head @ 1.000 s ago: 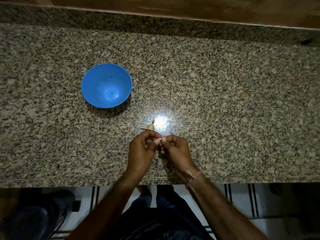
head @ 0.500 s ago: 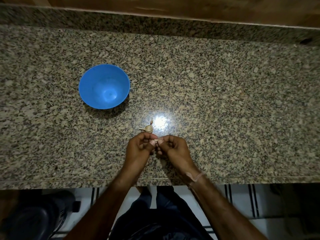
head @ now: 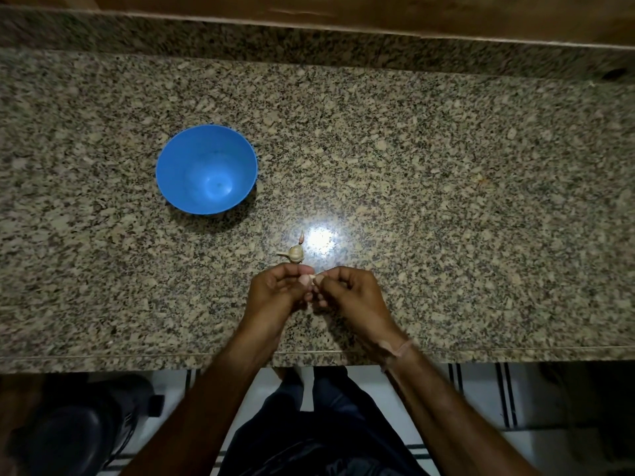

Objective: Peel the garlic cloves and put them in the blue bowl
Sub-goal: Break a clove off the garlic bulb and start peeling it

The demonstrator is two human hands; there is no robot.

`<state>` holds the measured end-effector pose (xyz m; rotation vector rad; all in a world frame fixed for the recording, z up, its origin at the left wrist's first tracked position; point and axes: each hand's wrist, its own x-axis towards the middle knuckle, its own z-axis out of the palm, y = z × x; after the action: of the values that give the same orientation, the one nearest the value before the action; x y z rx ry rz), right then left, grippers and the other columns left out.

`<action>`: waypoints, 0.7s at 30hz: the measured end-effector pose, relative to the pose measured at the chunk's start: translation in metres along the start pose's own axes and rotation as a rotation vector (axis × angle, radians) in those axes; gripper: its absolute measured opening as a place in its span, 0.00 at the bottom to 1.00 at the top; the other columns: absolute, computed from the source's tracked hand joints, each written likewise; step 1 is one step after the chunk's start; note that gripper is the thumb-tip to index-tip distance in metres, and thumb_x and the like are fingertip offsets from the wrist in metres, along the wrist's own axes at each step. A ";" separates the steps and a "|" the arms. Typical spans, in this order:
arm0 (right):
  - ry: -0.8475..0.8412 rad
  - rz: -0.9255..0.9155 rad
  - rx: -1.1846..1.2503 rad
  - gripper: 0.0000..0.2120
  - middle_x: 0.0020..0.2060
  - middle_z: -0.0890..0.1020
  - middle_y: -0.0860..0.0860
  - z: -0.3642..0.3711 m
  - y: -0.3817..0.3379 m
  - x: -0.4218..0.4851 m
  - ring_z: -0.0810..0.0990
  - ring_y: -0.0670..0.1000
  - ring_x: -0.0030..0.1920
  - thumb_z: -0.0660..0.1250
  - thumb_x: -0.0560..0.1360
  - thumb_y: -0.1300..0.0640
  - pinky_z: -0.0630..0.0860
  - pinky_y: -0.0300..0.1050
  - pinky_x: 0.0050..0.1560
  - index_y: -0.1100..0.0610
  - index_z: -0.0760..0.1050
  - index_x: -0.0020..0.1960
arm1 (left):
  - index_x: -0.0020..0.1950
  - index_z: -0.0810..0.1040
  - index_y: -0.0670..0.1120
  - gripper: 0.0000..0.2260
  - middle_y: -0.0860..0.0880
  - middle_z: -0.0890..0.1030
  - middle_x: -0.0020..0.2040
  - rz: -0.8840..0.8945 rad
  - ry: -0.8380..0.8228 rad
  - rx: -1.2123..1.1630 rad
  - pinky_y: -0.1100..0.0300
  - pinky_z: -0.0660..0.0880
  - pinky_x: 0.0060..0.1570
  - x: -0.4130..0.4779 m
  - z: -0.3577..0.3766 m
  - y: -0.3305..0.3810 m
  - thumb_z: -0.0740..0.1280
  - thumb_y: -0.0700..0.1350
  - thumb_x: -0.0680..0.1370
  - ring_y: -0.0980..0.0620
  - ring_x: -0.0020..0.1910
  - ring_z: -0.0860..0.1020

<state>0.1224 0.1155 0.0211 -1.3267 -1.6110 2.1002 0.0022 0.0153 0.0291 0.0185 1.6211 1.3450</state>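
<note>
Little has changed: the left hand (head: 275,291) and right hand (head: 347,294) still pinch one garlic clove (head: 307,279) between them. The blue bowl (head: 178,173) stays empty, so peeling looks unfinished.

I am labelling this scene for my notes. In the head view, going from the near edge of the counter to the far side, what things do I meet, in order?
Left hand and right hand, side by side, pinching a garlic clove → garlic bulb lying on the counter → blue bowl.
</note>
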 end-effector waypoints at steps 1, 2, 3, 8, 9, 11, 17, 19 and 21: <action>-0.030 0.088 0.127 0.10 0.39 0.85 0.62 0.000 -0.001 0.000 0.82 0.56 0.37 0.70 0.81 0.62 0.81 0.56 0.50 0.70 0.82 0.51 | 0.54 0.83 0.40 0.05 0.38 0.87 0.47 0.075 0.000 0.055 0.50 0.83 0.50 -0.001 0.000 -0.002 0.69 0.33 0.81 0.42 0.45 0.85; -0.043 0.151 0.198 0.11 0.38 0.84 0.61 -0.001 -0.001 0.001 0.81 0.54 0.36 0.70 0.81 0.62 0.80 0.56 0.51 0.72 0.81 0.51 | 0.54 0.83 0.40 0.06 0.37 0.86 0.47 0.090 -0.004 0.057 0.49 0.83 0.51 -0.001 -0.001 -0.003 0.69 0.34 0.81 0.42 0.45 0.85; -0.048 0.171 0.215 0.11 0.38 0.84 0.60 -0.001 -0.002 0.001 0.81 0.54 0.36 0.70 0.81 0.61 0.80 0.55 0.50 0.71 0.81 0.51 | 0.56 0.83 0.39 0.06 0.37 0.86 0.47 0.047 -0.010 0.010 0.50 0.83 0.52 0.000 -0.001 -0.003 0.68 0.34 0.81 0.43 0.45 0.85; 0.084 -0.420 -0.588 0.06 0.39 0.84 0.50 -0.001 0.000 -0.005 0.82 0.50 0.40 0.69 0.81 0.59 0.79 0.46 0.41 0.57 0.82 0.46 | 0.55 0.82 0.37 0.08 0.45 0.85 0.38 -0.307 -0.027 -0.267 0.62 0.82 0.36 0.005 -0.001 0.004 0.65 0.31 0.81 0.55 0.34 0.83; 0.096 -0.476 -0.650 0.06 0.39 0.83 0.49 0.001 0.000 -0.005 0.81 0.48 0.39 0.69 0.81 0.59 0.77 0.45 0.40 0.57 0.81 0.46 | 0.55 0.82 0.37 0.08 0.44 0.85 0.39 -0.314 -0.027 -0.293 0.63 0.82 0.35 0.006 0.000 0.005 0.64 0.31 0.82 0.55 0.34 0.82; 0.085 -0.400 -0.543 0.06 0.39 0.85 0.48 0.004 -0.002 -0.003 0.83 0.47 0.39 0.70 0.81 0.59 0.79 0.43 0.40 0.57 0.83 0.46 | 0.53 0.84 0.38 0.06 0.43 0.86 0.42 -0.238 -0.009 -0.277 0.62 0.83 0.39 0.004 0.000 0.004 0.66 0.35 0.82 0.54 0.37 0.83; 0.087 -0.259 -0.351 0.03 0.41 0.87 0.47 0.003 0.004 0.002 0.86 0.45 0.43 0.73 0.80 0.58 0.84 0.48 0.47 0.56 0.85 0.49 | 0.51 0.85 0.41 0.06 0.39 0.86 0.45 0.063 0.114 -0.042 0.60 0.81 0.40 0.003 0.004 -0.011 0.70 0.41 0.82 0.52 0.41 0.82; 0.103 -0.293 -0.388 0.04 0.40 0.87 0.46 0.004 0.006 0.000 0.85 0.44 0.42 0.72 0.80 0.58 0.83 0.49 0.45 0.56 0.85 0.49 | 0.51 0.85 0.41 0.05 0.40 0.86 0.43 0.057 0.139 -0.050 0.61 0.81 0.39 0.005 0.005 -0.014 0.70 0.40 0.82 0.52 0.39 0.82; 0.122 -0.319 -0.426 0.05 0.40 0.86 0.45 0.006 0.007 -0.001 0.85 0.45 0.42 0.71 0.80 0.57 0.82 0.50 0.44 0.55 0.85 0.48 | 0.50 0.85 0.41 0.05 0.42 0.85 0.40 0.027 0.142 -0.088 0.61 0.81 0.39 0.007 0.006 -0.017 0.70 0.40 0.82 0.53 0.38 0.81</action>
<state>0.1211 0.1078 0.0157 -1.1751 -2.1282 1.5192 0.0122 0.0170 0.0126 -0.1104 1.6831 1.4649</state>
